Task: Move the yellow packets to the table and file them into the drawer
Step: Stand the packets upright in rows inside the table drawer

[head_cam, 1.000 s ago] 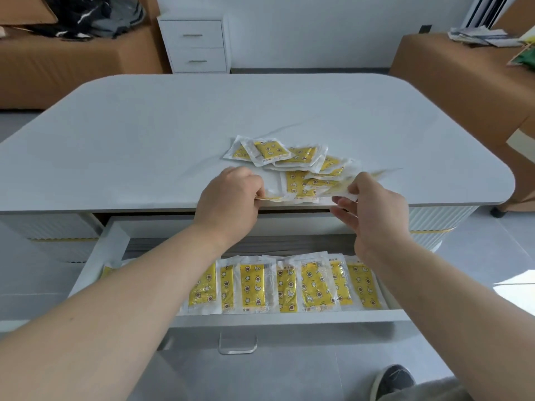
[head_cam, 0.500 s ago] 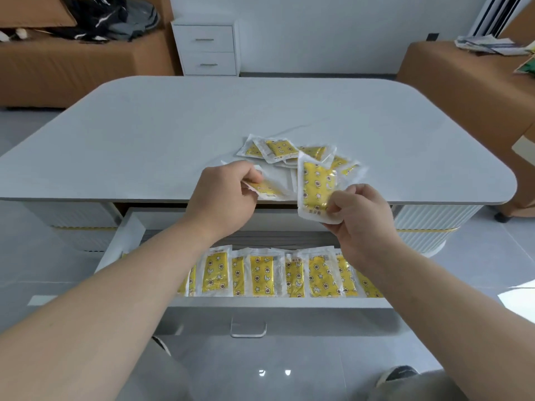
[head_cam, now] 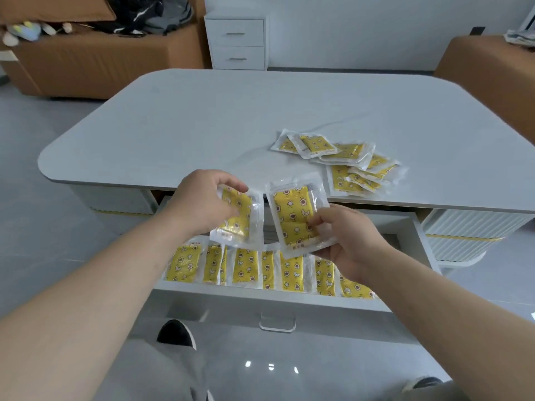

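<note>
Your left hand [head_cam: 202,201] closes its fingers [head_cam: 231,182] on one packet [head_cam: 241,219] and your right hand [head_cam: 347,241] grips a second packet [head_cam: 292,215] above the open drawer [head_cam: 260,296], where a row of packets [head_cam: 246,267] is already filed, while a loose pile [head_cam: 347,169] waits at the worktop's [head_cam: 202,125] front right edge.

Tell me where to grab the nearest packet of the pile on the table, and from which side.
Pinch the clear sealed border along the near edge of the front packet, coming from the drawer side. It lies flat at the table edge, and other packets overlap its far right corner, so the near and left borders are free.
</note>
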`<state>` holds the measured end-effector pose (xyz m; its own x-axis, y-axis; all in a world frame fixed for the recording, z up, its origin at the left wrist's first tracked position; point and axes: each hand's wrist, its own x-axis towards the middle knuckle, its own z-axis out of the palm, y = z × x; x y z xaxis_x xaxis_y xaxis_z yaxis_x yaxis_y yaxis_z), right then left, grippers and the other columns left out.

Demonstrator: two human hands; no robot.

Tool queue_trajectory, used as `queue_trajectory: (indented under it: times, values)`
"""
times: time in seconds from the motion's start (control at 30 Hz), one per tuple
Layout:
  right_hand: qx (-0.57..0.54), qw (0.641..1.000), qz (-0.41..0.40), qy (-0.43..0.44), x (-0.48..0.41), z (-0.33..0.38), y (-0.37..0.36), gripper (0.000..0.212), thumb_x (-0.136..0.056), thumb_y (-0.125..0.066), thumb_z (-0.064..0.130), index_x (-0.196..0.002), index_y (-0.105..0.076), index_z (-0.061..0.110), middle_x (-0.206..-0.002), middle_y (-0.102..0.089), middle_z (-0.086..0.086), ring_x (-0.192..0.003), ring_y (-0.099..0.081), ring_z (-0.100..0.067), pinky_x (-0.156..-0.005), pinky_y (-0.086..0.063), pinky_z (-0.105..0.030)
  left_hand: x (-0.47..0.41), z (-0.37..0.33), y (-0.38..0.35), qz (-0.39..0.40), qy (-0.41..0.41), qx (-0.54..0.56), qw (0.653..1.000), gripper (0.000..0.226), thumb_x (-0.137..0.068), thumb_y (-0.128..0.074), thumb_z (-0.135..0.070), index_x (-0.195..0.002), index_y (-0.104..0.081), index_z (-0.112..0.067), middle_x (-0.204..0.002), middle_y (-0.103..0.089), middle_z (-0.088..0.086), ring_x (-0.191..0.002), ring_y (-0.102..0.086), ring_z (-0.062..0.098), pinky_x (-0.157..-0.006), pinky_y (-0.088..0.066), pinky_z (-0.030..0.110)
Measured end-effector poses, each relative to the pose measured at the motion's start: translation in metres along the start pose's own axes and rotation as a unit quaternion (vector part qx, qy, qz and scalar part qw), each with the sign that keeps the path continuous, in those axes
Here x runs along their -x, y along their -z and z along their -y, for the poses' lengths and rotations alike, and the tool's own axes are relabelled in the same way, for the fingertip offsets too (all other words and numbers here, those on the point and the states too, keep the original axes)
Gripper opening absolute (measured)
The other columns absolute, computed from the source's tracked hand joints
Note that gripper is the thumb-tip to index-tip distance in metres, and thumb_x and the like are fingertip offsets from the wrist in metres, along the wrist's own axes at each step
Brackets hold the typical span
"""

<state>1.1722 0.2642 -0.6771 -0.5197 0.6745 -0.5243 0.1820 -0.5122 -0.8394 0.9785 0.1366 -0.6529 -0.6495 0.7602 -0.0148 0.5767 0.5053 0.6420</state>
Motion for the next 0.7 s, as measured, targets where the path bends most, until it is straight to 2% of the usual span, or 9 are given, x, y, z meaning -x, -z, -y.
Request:
queue_trajectory:
  times: [0.07,0.13,0.27,0.33,0.43,0.57,0.7]
  values:
    - [0.014,1.0,0.017,-0.006,-0.006,-0.004,-0.007,0.008,-0.09,-0.067,0.001,-0.097,-0.068,0.004,-0.101,-0.074,-0.017,-0.081,-0.075,-0.033,-0.08,-0.063,-0.048,0.001,0.011,0.001,0.073,0.043,-0.035,0.996,0.057,-0.08,-0.078,0.0,-0.12,-0.066,-0.037,-0.123,-0.056,-0.01,-0.048,-0.054,0.004,-0.049,-0.046,0.022]
    - [0.037,0.998,0.042,-0.009,-0.01,-0.009,-0.014,0.019,-0.089,-0.07,-0.001,-0.108,-0.065,0.002,-0.104,-0.075,-0.018,-0.084,-0.077,-0.033,-0.075,-0.064,-0.045,0.002,0.022,-0.002,0.129,0.072,-0.071,0.986,0.067,-0.08,-0.078,0.002,-0.132,-0.059,-0.037,-0.132,-0.056,-0.006,-0.066,-0.061,0.008,-0.051,-0.047,0.021]
    - [0.124,0.99,0.063,-0.025,-0.022,-0.021,-0.026,0.031,-0.085,-0.071,-0.009,-0.112,-0.066,0.005,-0.1,-0.078,-0.014,-0.084,-0.077,-0.033,-0.08,-0.063,-0.049,-0.003,0.052,-0.021,0.144,0.123,-0.079,0.979,0.074,-0.082,-0.077,0.001,-0.142,-0.051,-0.034,-0.15,-0.048,-0.005,-0.114,-0.06,0.02,-0.075,-0.051,0.025]
    - [0.179,0.981,0.061,-0.034,-0.028,-0.026,-0.032,0.028,-0.085,-0.072,-0.007,-0.11,-0.069,0.005,-0.097,-0.078,-0.012,-0.084,-0.077,-0.033,-0.083,-0.062,-0.05,-0.007,0.065,-0.029,0.14,0.144,-0.068,0.977,0.074,-0.082,-0.078,0.0,-0.143,-0.05,-0.031,-0.151,-0.047,-0.002,-0.127,-0.054,0.025,-0.089,-0.049,0.03]
    - [0.252,0.966,0.038,-0.039,-0.035,-0.031,-0.035,0.02,-0.086,-0.076,0.001,-0.103,-0.071,0.01,-0.092,-0.078,-0.007,-0.079,-0.077,-0.027,-0.081,-0.063,-0.044,-0.011,0.078,-0.036,0.146,0.155,-0.065,0.975,0.072,-0.08,-0.082,-0.005,-0.14,-0.053,-0.031,-0.146,-0.051,-0.001,-0.126,-0.053,0.026,-0.1,-0.049,0.037]
    - [0.286,0.956,0.032,-0.055,-0.043,-0.035,-0.037,0.017,-0.086,-0.077,0.002,-0.099,-0.069,0.011,-0.095,-0.077,-0.009,-0.085,-0.076,-0.029,-0.085,-0.062,-0.047,-0.013,0.082,-0.038,0.161,0.108,-0.134,0.972,0.074,-0.075,-0.088,-0.017,-0.138,-0.053,-0.033,-0.14,-0.053,-0.003,-0.122,-0.055,0.022,-0.098,-0.051,0.038]
    - [0.268,0.959,0.047,-0.084,-0.047,-0.038,-0.041,0.021,-0.088,-0.075,0.001,-0.106,-0.068,0.008,-0.098,-0.076,-0.011,-0.082,-0.076,-0.028,-0.071,-0.064,-0.041,-0.008,0.083,-0.042,0.161,0.019,-0.238,0.958,0.071,-0.077,-0.085,-0.035,-0.139,-0.051,-0.033,-0.13,-0.05,-0.008,-0.117,-0.054,0.018,-0.093,-0.048,0.034]
